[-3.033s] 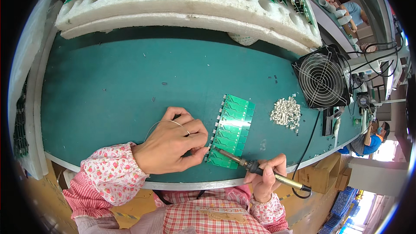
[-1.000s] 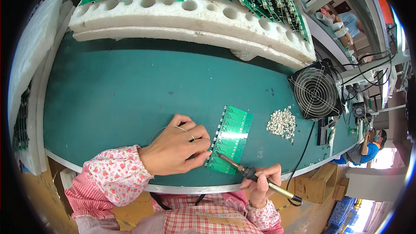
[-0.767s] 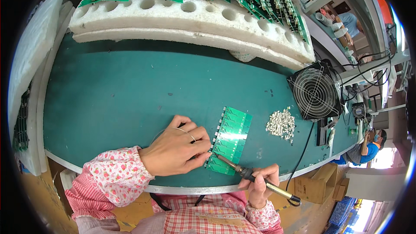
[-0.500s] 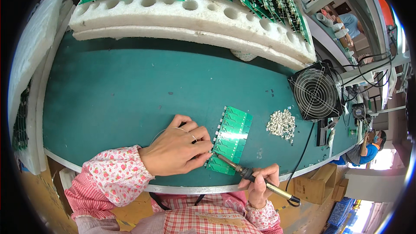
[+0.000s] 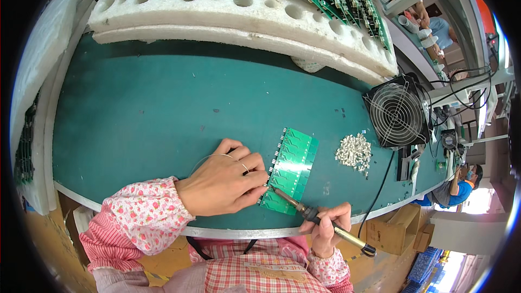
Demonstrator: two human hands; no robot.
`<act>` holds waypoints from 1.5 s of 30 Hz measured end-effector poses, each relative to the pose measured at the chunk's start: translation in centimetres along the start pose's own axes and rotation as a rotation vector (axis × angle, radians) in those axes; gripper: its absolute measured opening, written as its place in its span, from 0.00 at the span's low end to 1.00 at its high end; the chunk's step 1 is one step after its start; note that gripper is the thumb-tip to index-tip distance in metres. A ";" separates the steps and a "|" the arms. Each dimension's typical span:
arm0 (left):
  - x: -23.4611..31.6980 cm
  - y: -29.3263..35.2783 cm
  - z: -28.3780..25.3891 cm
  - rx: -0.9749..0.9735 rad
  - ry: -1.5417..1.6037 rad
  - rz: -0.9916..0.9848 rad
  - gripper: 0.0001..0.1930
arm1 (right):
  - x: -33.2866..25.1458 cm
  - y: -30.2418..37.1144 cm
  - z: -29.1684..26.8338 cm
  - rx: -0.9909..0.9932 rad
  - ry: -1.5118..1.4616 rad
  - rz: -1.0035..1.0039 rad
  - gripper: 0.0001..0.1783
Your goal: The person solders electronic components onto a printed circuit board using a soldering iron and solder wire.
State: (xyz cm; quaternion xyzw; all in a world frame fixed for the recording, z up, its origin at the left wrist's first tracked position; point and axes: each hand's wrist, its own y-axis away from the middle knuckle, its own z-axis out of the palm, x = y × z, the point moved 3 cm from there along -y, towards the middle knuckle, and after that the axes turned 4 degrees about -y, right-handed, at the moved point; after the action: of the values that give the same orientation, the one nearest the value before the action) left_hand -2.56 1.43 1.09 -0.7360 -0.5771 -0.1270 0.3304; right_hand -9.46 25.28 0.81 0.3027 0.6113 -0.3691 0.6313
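A green circuit board (image 5: 291, 168) lies flat on the green work mat, with a row of small metal parts along its left edge. My left hand (image 5: 222, 179) rests beside that edge, fingertips pinching a thin solder wire that loops over the hand. My right hand (image 5: 325, 229) grips a soldering iron (image 5: 320, 221) by its handle. The iron's tip touches the board's lower left edge, right at my left fingertips.
A heap of small silver metal parts (image 5: 354, 153) lies right of the board. A black fan (image 5: 398, 111) stands at the mat's right end with cables behind it. White foam trays (image 5: 239, 19) carrying several green boards line the far side. Another person (image 5: 461, 187) works beyond the right edge.
Both hands and the iron tip have stayed at the board's lower left edge, with only slight shifts along it. The view has tilted a little.
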 end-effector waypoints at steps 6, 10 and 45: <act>-0.1 1.1 -0.6 0.007 0.004 -0.013 0.05 | 0.3 0.1 -0.7 0.153 0.025 -0.159 0.16; 0.4 0.9 -0.6 -0.050 0.049 0.008 0.05 | 0.2 0.3 -0.6 0.112 0.015 -0.190 0.16; 0.9 0.7 0.1 -0.046 -0.022 0.018 0.05 | 0.4 0.7 -0.5 -0.044 -0.026 -0.101 0.12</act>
State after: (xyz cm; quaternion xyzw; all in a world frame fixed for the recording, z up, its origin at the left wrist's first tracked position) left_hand -1.64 2.08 1.26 -0.7498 -0.5711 -0.1290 0.3081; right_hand -9.15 26.02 0.38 0.2529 0.6255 -0.3907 0.6262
